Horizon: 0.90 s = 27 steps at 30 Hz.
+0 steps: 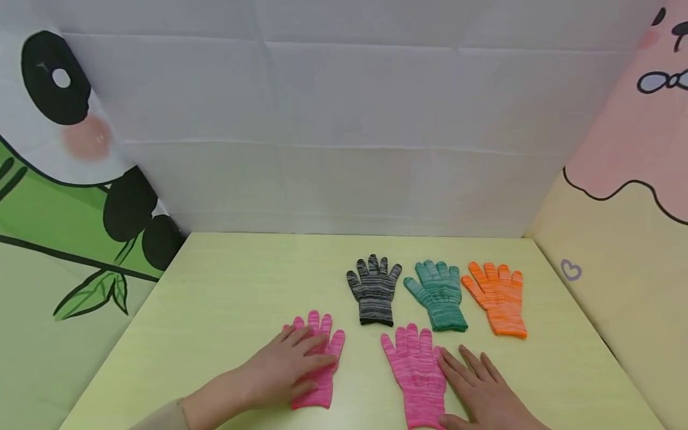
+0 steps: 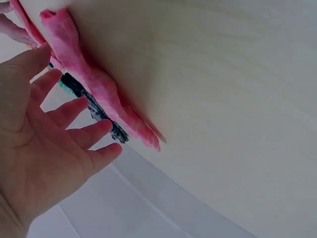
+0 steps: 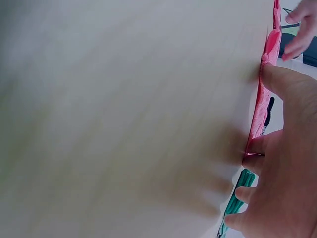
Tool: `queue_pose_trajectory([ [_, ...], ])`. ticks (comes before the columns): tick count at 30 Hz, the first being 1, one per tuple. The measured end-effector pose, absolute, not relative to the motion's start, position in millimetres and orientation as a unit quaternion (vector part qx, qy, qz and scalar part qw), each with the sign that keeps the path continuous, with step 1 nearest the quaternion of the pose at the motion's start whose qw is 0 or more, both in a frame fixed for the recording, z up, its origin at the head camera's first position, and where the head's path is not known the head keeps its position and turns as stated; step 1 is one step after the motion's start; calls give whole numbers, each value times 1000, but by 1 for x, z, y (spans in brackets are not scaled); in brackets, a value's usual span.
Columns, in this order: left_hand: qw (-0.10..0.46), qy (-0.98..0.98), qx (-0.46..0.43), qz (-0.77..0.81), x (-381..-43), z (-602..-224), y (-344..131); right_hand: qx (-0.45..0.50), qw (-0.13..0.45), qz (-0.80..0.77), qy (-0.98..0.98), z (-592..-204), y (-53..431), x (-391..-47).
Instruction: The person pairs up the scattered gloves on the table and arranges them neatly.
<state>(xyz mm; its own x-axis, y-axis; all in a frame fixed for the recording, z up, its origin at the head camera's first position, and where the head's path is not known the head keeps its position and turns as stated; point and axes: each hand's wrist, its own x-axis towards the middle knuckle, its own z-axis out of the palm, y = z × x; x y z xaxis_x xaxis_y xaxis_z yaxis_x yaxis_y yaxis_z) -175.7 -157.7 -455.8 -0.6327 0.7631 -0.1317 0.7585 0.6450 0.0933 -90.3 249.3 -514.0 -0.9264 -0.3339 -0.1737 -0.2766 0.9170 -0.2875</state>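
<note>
Two pink knitted gloves lie flat on the table in the head view. Over the left pink glove (image 1: 324, 391) is my left hand (image 1: 287, 370), fingers spread and covering part of it. The left wrist view shows that palm (image 2: 54, 139) with a gap between it and the pink glove (image 2: 101, 87). My right hand (image 1: 484, 391) rests at the right edge of the right pink glove (image 1: 419, 382), its thumb by the cuff and index finger by the finger side. In the right wrist view its thumb touches the pink glove (image 3: 258, 114), fingers extended on the table.
Behind the pink gloves lie a black-grey striped glove (image 1: 376, 292), a green glove (image 1: 442, 298) and an orange glove (image 1: 500, 301). The pale yellow table (image 1: 226, 286) meets a white cloth backdrop (image 1: 344, 119), with cartoon-printed panels on both sides.
</note>
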Motion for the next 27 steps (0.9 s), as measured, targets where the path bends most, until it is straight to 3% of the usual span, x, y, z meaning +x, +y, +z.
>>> queue_pose_trajectory([
  [14, 119, 883, 454, 6, -174, -471, -165, -160, 107, -127, 973, -513, 247, -91],
  [27, 103, 929, 354, 17, -174, -471, -181, -165, 104, -127, 973, -511, 247, -91],
])
